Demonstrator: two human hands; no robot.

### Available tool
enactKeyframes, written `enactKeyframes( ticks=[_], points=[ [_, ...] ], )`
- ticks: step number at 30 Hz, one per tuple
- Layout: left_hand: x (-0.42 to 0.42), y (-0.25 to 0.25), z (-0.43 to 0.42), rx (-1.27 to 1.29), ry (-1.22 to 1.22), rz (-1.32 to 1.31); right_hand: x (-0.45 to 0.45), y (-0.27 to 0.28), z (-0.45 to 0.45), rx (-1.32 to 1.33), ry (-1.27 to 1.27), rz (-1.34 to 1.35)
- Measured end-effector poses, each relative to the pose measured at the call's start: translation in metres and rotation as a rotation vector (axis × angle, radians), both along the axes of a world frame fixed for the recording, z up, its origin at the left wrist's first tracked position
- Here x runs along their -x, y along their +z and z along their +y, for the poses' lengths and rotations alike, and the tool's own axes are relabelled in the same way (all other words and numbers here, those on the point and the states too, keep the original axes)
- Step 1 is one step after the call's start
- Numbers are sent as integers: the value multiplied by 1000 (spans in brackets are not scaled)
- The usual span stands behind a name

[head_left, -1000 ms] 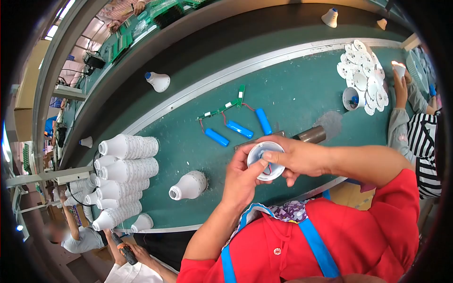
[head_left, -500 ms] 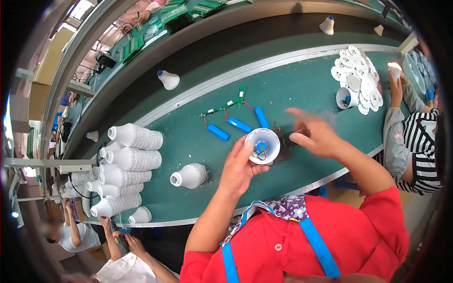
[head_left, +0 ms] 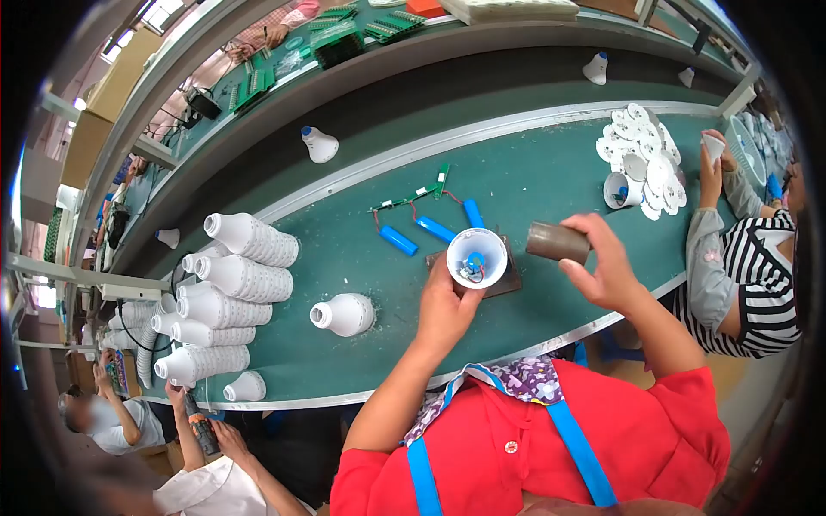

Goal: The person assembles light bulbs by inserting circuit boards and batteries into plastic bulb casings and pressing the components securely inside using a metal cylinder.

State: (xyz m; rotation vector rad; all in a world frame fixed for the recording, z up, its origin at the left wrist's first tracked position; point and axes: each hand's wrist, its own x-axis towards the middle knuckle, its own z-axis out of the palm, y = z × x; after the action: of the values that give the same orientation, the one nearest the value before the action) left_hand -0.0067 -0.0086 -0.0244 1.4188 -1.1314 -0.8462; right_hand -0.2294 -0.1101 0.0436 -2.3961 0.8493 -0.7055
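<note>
My left hand (head_left: 445,314) is closed around a white cone-shaped bulb housing (head_left: 494,247), its wide mouth facing up. Inside it sits a blue cylinder with thin wires. My right hand (head_left: 609,273) grips a brown cylinder (head_left: 551,242), held sideways to the right of the housing and apart from it. Beneath the housing, a dark block (head_left: 509,282) lies partly hidden on the green table. Just beyond are blue battery cells (head_left: 398,241) wired in red to a narrow green circuit board (head_left: 396,204).
Stacked white housings (head_left: 245,279) stand on the left, with a single housing (head_left: 343,315) nearer. Many white discs (head_left: 660,172) are piled at right beside another housing (head_left: 621,191). A co-worker's hand (head_left: 711,176) holds a white cone. Another co-worker holds a power tool (head_left: 202,427) at lower left.
My right hand, earlier without a visible object and fingers apart, now grips the brown cylinder. My left hand has shifted its hold, and the housing's mouth points more upward.
</note>
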Motion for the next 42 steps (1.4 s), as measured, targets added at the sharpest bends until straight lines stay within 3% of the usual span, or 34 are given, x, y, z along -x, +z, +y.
enactKeyframes(
  ticks=[2, 6, 9, 16, 20, 26, 31, 38, 40, 42],
  points=[
    [-1, -4, 1, 8, 12, -73, -13, 24, 5, 17, 28, -178],
    [-1, -3, 2, -6, 27, -157, -50, 35, 15, 233, 140, -205],
    [-2, 1, 2, -26, 40, -202, -69, 31, 18, 302, 136, -57],
    [-2, 6, 3, -77, 36, -91, -79, 59, 26, 409, 140, -166],
    [-3, 12, 6, -86, 31, -129, -81, 36, 27, 373, 171, 69],
    [-3, 2, 3, -83, 20, -84, -84, 71, 23, 456, 132, -201],
    [-3, 4, 3, -51, 41, -115, -84, 39, 26, 322, 127, 100],
    [-5, 7, 0, -40, 38, -138, -59, 43, 16, 128, -102, -285],
    [-5, 10, 1, -49, 50, -134, -48, 37, 11, -2, -195, -299],
    [-7, 8, 0, 65, 78, -295, -35, 12, -1, -269, -270, -235]
  ],
)
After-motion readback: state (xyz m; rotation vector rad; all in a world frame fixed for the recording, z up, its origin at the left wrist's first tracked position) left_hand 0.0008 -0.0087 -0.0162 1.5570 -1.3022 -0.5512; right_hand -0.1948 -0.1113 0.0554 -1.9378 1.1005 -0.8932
